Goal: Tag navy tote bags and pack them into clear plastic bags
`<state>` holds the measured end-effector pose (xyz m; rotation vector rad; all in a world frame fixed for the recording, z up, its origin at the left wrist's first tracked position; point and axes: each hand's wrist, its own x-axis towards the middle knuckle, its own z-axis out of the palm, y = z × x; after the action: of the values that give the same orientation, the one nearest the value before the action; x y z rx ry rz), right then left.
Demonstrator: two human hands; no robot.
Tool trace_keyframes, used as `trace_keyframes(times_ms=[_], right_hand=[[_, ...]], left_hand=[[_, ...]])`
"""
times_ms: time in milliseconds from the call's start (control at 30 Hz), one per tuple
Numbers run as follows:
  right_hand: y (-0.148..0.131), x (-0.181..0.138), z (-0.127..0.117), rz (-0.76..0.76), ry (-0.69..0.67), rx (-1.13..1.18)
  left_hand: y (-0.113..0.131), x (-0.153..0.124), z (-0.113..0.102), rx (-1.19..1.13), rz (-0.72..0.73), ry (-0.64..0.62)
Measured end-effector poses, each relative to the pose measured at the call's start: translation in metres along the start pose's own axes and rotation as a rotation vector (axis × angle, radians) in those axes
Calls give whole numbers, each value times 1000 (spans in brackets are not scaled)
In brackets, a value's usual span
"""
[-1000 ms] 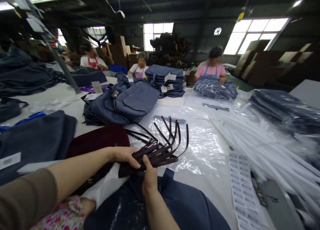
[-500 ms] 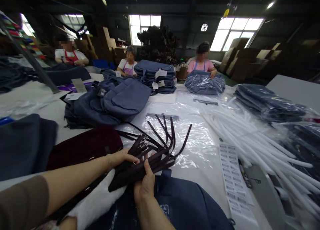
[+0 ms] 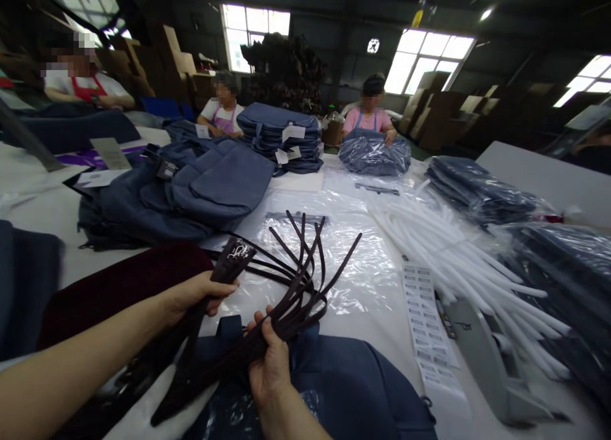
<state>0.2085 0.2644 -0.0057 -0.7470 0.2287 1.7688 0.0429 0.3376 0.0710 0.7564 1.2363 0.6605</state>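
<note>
My left hand (image 3: 205, 293) is closed around a bundle of dark brown straps (image 3: 233, 262), with silvery metal clasps showing at its upper end. My right hand (image 3: 270, 357) grips a second part of the dark straps (image 3: 298, 300), thumb on the near side; their thin ends fan out upward to the right. A white-gloved hand (image 3: 153, 395), apart from these two bare hands, lies beneath the lower end of the straps; its fingers are mostly hidden. Under the hands rests a navy backpack (image 3: 353, 383), partly covered by my right arm.
A dark red cloth piece (image 3: 128, 287) and several navy bags (image 3: 200, 185) lie left. Clear plastic (image 3: 363, 281) covers mid-table. White foam-like rods (image 3: 458, 249), a barcode label sheet (image 3: 424, 325), a grey tape dispenser (image 3: 496, 363) and bagged goods (image 3: 482, 185) are right. Co-workers (image 3: 370, 118) sit across.
My left hand has moved left, away from my right hand, taking the clasp end of the straps with it. The gloved hand sits lower. The view has shifted to the right.
</note>
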Motion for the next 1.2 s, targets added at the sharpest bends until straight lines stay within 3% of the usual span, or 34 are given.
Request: trace_keyframes(times_ms=[133,233,333,433,533,633,800,967,1100,1200], right_hand=[[-14,-14,3,46,-35,-150],[-38,-23,11,53,-73,-278],[-55,-19,21,-19,-46,-292],[-54,-13,23,-58,-47,-284],[-41,-18,7,-20,-80,-326],[-30,-33,-13,-37,-86,-376],[-33,-57,-24,-79,-173,-509],[-40,-71,-29,-120,-278,-454],[-37,-77,-30,-96,-126,-503],[-35,-83,-28,-114,-97,-511]], left_hand=[[27,-14,-16,56,11,28],[33,-26,-18,137,13,12],[18,-33,-3,227,-20,-57],[-12,-34,20,149,-80,-216],[-40,-31,31,29,-156,-397],[-56,-26,28,-7,-187,-464],[-62,-27,28,-85,-167,-495],[-61,-39,36,-61,-160,-539],[-64,-42,33,-93,-159,-587],[-65,-42,29,-141,-138,-561]])
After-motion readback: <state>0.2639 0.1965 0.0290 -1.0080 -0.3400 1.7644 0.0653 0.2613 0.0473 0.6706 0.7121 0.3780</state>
